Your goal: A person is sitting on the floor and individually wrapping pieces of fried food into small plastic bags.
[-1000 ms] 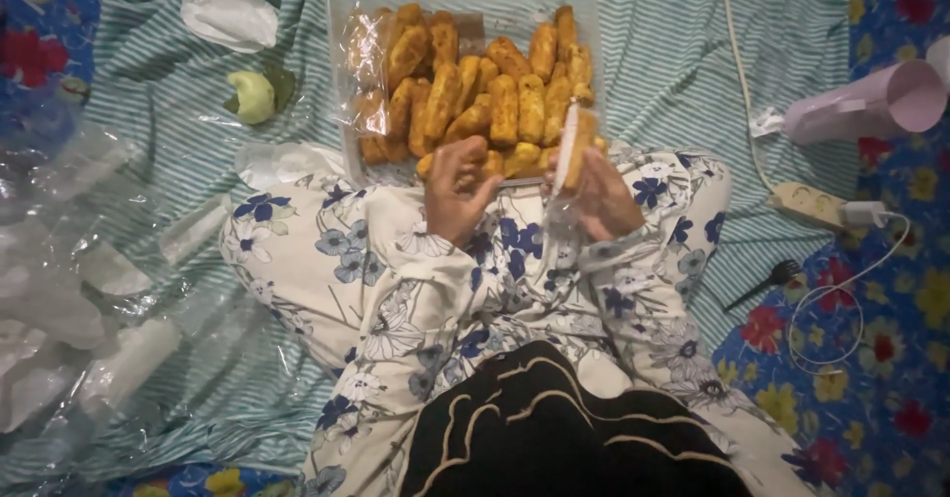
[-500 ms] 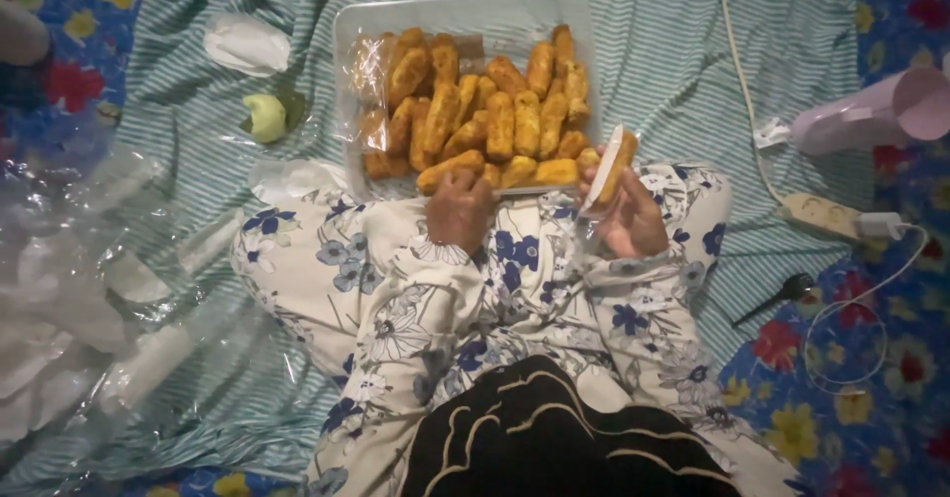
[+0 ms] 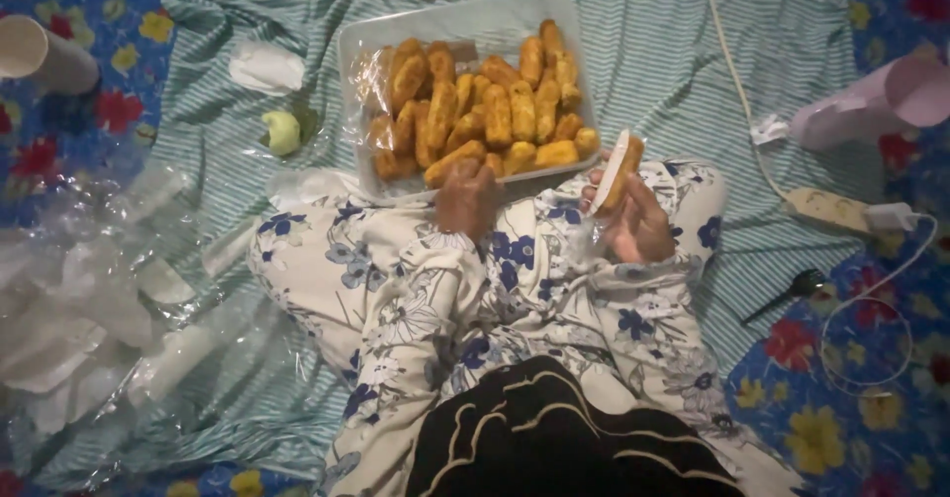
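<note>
Head view shows the right hand (image 3: 638, 225), right of centre in the frame, closed around a single fried roll (image 3: 623, 175) that sits inside a thin clear wrapper (image 3: 606, 175); fingers curl under the roll and it stands tilted, its upper end pointing toward the top of the frame. The left hand (image 3: 467, 200), near the middle of the frame, is turned knuckles up with its fingers bent down at the near edge of a clear plastic tray (image 3: 356, 47); whether it has pinched anything cannot be told, since the fingertips are hidden. Both hands hover over the person's lap, which is covered by white cloth with blue flowers (image 3: 416, 299).

The tray lies just above the hands, in the upper middle of the frame, and holds a heap of golden-brown fried rolls (image 3: 485, 111), some of them under clear film on its left side. The wrapped roll is just beside the tray's lower right corner.

Left of the tray lie a crumpled white tissue (image 3: 262, 66) and a small pale green lump (image 3: 283, 133). A heap of clear plastic bags (image 3: 89, 299) fills the lower left. A paper cup (image 3: 45, 56) lies at the upper left. At the right lie a pink cup (image 3: 871, 106), a white power strip (image 3: 836, 210) with its cable, and a black plastic fork (image 3: 792, 289). All rest on a green-striped sheet (image 3: 653, 51).
</note>
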